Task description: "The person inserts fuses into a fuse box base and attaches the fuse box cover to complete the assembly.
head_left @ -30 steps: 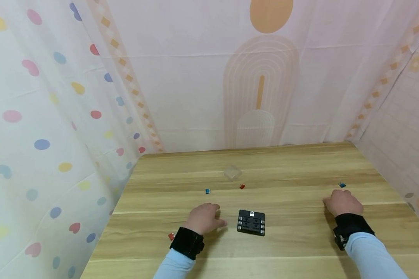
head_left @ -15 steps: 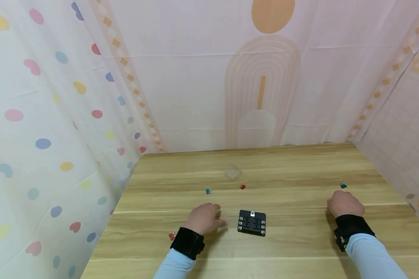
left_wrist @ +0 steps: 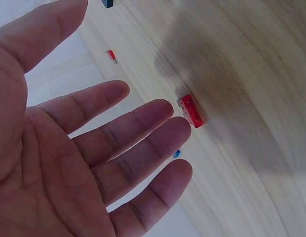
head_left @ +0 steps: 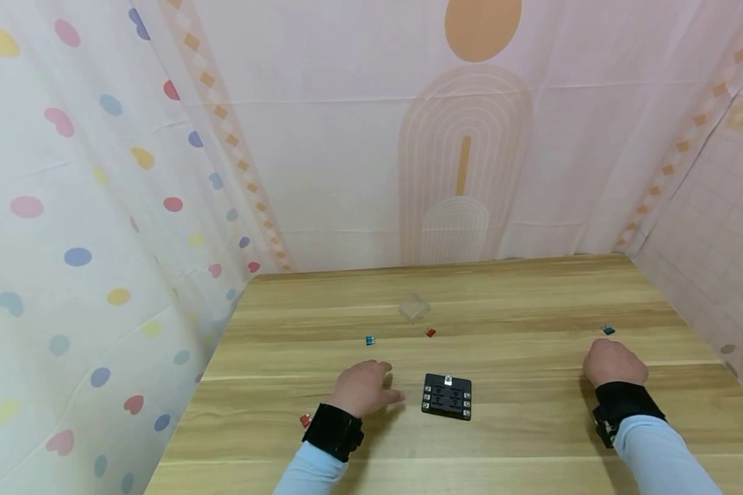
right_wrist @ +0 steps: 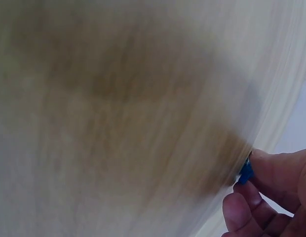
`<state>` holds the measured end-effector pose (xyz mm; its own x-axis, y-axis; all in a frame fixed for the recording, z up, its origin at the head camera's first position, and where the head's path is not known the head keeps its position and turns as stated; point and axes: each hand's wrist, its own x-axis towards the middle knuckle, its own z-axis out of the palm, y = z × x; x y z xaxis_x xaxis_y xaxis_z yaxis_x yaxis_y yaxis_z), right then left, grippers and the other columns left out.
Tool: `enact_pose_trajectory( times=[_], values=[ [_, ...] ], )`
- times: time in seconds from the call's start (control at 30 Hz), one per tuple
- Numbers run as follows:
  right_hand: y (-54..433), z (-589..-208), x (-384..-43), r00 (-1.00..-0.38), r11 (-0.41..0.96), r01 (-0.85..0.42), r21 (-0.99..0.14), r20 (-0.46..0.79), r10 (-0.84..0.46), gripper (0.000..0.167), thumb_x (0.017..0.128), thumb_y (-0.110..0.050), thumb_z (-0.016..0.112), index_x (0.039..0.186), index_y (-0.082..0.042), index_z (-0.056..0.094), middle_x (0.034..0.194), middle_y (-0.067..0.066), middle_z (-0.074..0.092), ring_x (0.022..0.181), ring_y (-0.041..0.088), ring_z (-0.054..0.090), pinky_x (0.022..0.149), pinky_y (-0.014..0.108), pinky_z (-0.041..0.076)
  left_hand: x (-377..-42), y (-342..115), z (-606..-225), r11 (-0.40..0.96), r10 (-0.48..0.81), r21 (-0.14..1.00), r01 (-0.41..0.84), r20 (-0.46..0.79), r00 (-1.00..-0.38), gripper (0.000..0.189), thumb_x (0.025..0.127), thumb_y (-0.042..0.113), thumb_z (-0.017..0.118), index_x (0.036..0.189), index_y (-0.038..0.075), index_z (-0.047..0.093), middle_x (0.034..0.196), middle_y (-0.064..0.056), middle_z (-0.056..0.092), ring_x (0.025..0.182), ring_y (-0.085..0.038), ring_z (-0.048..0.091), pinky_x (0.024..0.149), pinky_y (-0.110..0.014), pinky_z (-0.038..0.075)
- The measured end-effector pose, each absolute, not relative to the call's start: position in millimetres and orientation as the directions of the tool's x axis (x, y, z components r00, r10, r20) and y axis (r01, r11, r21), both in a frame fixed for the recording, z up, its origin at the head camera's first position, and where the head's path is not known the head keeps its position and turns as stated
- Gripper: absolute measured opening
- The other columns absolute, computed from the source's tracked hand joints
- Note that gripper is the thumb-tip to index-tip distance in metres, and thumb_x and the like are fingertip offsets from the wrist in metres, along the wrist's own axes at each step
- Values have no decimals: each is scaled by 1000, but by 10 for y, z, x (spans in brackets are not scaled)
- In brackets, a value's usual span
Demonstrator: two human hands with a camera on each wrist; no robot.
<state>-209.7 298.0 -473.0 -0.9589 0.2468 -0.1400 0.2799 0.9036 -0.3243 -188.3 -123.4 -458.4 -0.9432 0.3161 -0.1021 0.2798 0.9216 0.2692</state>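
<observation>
In the head view my left hand (head_left: pixel 362 388) hovers over the table left of a black fuse block (head_left: pixel 447 397), fingers spread. The left wrist view shows its bare palm, with a red blade fuse (left_wrist: pixel 191 111) lying beyond the fingertips. My right hand (head_left: pixel 615 362) is at the right side of the table, its fingertips hidden from above. In the right wrist view its thumb and fingers pinch a blue blade fuse (right_wrist: pixel 246 173). Just past that hand's knuckles, the head view shows a blue fuse (head_left: pixel 608 330); whether it is the pinched one I cannot tell.
A clear plastic cover (head_left: pixel 414 308) lies toward the back of the wooden table (head_left: pixel 520 295). Near it are a red fuse (head_left: pixel 430 332) and a blue fuse (head_left: pixel 370 340). Another red fuse (head_left: pixel 305 419) sits beside the left wristband. Patterned curtains (head_left: pixel 334 172) hang behind.
My right hand has drawn its extended thumb in and shifted slightly right. The left hand stays in place, and the fuses and block on the table have not moved.
</observation>
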Motion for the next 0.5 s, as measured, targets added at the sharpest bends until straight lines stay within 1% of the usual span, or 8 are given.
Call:
enact_pose_trajectory(
  times=[0.1,0.17,0.27,0.37,0.5],
  values=[
    [2974,-4724,-2100,-961,906,272,-325,-132,242,20,89,-1,51,81,5,68,77,23,62,68,32,58,58,47,48,-1889,-1232,-4582,922,311,273,273,-107,-944,59,81,44,79,121,1,67,110,-15,70,101,-32,66,84,-46,53],
    [2973,-4722,-2099,-963,908,267,-324,-130,236,17,88,-1,53,89,7,68,83,26,64,72,34,61,59,48,49,-1891,-1229,-4576,922,312,275,274,-106,-944,59,81,44,79,121,1,67,109,-15,70,100,-32,66,83,-46,54],
    [2972,-4730,-2096,-964,910,261,-322,-130,231,19,87,-2,56,98,8,67,90,29,65,76,37,63,61,50,49,-1892,-1228,-4577,923,312,271,274,-111,-944,59,82,44,79,121,1,67,109,-14,70,100,-31,66,83,-45,54],
    [2975,-4742,-2097,-965,910,261,-322,-123,233,19,87,-1,56,100,8,67,91,28,66,76,37,63,60,49,49,-1888,-1226,-4570,923,315,268,277,-109,-943,59,82,44,79,121,1,67,109,-15,70,100,-31,66,83,-45,54],
    [2984,-4753,-2095,-968,911,249,-329,-103,228,17,86,0,56,98,8,66,88,27,66,73,36,63,57,49,49,-1884,-1220,-4556,922,321,261,287,-99,-942,58,82,43,79,121,1,67,109,-15,70,100,-31,66,83,-45,54]
  ],
)
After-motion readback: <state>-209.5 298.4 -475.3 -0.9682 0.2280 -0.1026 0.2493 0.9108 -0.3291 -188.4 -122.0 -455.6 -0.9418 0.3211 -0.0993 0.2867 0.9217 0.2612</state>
